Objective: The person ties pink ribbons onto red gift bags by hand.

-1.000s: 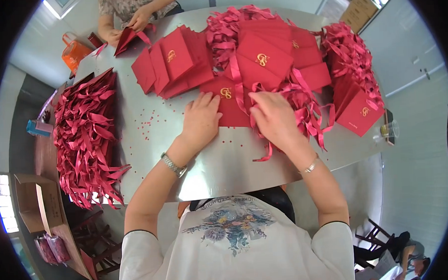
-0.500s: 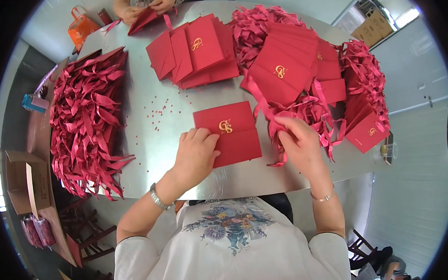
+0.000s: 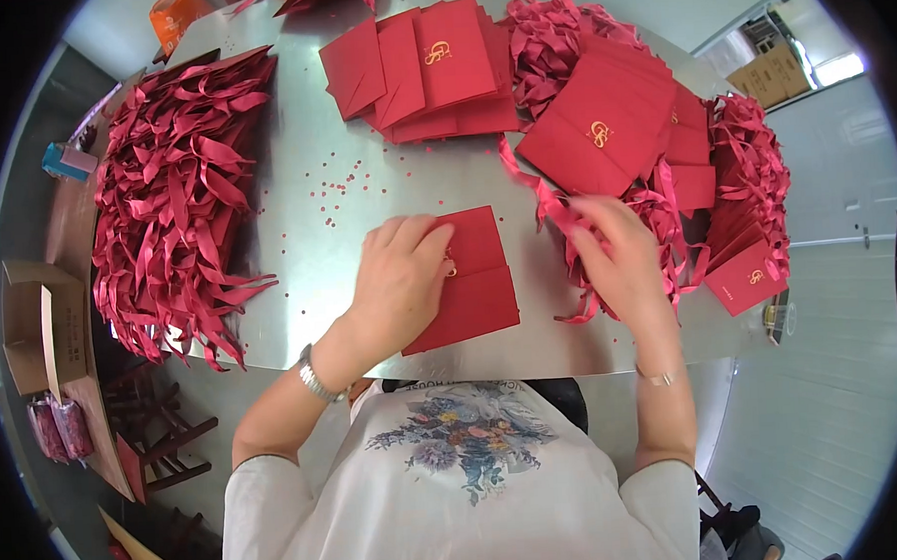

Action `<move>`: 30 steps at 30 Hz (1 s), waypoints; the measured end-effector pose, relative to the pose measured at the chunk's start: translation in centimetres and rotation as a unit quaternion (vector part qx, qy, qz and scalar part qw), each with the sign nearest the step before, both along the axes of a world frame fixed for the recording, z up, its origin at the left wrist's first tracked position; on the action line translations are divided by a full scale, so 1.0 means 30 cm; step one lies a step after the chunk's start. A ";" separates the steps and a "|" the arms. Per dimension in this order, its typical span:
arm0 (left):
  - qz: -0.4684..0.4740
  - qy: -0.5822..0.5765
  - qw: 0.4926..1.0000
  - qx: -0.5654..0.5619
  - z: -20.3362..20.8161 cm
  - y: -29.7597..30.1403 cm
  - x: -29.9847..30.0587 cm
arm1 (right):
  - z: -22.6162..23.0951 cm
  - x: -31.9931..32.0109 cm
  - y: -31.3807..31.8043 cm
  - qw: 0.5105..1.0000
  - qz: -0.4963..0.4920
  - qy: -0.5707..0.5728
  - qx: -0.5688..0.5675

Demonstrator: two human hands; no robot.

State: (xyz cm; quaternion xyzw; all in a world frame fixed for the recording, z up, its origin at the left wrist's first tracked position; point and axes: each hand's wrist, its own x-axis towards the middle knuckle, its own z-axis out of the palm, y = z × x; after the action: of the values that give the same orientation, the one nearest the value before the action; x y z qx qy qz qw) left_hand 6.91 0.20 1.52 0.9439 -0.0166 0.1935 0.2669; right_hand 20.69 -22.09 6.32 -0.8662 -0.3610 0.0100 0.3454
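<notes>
A flat red envelope with a gold emblem lies on the grey metal table near its front edge. My left hand rests flat on the envelope's left part, fingers spread, covering part of the emblem. My right hand is to the right of the envelope, its fingers closed on a strand of red ribbon that rises from a tangle of ribbons beside it.
A big heap of red ribbons fills the table's left side. Stacks of red envelopes lie at the back and another stack at the right, with more ribbons. Cardboard boxes stand at lower left.
The view shifted so the table sits lower. My right hand moved right, away from the envelope, into the ribbon tangle and took a ribbon. My left hand stays on the envelope.
</notes>
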 end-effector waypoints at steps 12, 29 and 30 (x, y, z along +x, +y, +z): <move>0.032 0.118 0.992 -0.035 -0.012 0.025 0.048 | -0.179 0.097 0.253 0.984 -0.037 -0.095 -0.143; 0.072 0.205 0.939 -0.265 0.004 0.045 0.042 | -0.167 -0.046 0.259 0.999 -0.005 0.025 0.039; 0.075 0.207 0.938 -0.267 0.001 0.048 0.035 | -0.143 -0.084 0.255 0.997 0.002 0.063 0.043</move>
State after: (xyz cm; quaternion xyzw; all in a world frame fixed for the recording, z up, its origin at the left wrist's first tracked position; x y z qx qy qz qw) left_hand 7.98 1.63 1.54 0.8554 0.1624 0.0109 0.4917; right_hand 18.16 -14.44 2.04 -0.8475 -0.3401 0.0490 0.4045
